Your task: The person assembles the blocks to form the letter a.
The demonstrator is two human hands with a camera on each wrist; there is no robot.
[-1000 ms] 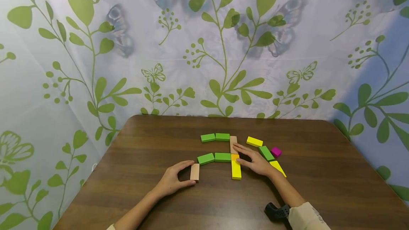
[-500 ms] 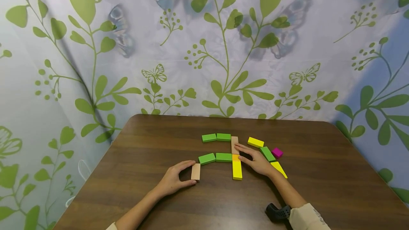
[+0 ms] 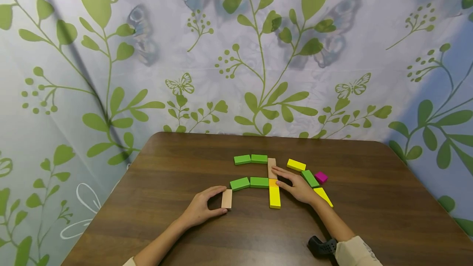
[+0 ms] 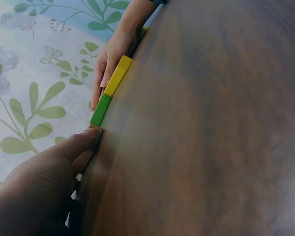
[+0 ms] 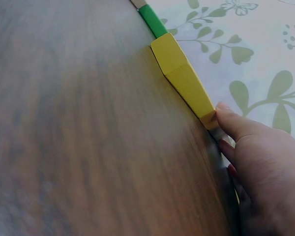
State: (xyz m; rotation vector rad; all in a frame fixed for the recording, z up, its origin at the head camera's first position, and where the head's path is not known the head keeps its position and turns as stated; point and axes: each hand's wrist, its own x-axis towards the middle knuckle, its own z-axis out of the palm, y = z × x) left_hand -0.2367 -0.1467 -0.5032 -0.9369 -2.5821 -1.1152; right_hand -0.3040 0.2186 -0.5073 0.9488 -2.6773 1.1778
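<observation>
In the head view, my left hand [image 3: 199, 207] pinches a plain wooden block [image 3: 227, 198] lying on the table, thumb at its near end and fingers at its far end. Beside it, two green blocks [image 3: 259, 182] run rightward to an orange piece [image 3: 272, 182]. A yellow block [image 3: 274, 198] extends from that piece towards me. My right hand [image 3: 297, 186] rests fingertips on another plain wooden block [image 3: 271, 164], its thumb touching the orange piece; those fingers are fairly straight. Two more green blocks [image 3: 259, 159] reach left from that wooden block's far end. The right wrist view shows the thumb [image 5: 231, 120] against the row's end.
Right of my right hand lie a yellow block [image 3: 296, 164], a green block [image 3: 310, 178], a small magenta block [image 3: 321, 177] and a pointed yellow piece [image 3: 323, 196]. A black device [image 3: 321, 246] sits on my right wrist. A leaf-patterned curtain [image 3: 207, 56] hangs behind the brown table [image 3: 184, 151].
Both hands and the blocks hold their places on the table. The head view has shifted slightly, and the curtain at the left has moved.
</observation>
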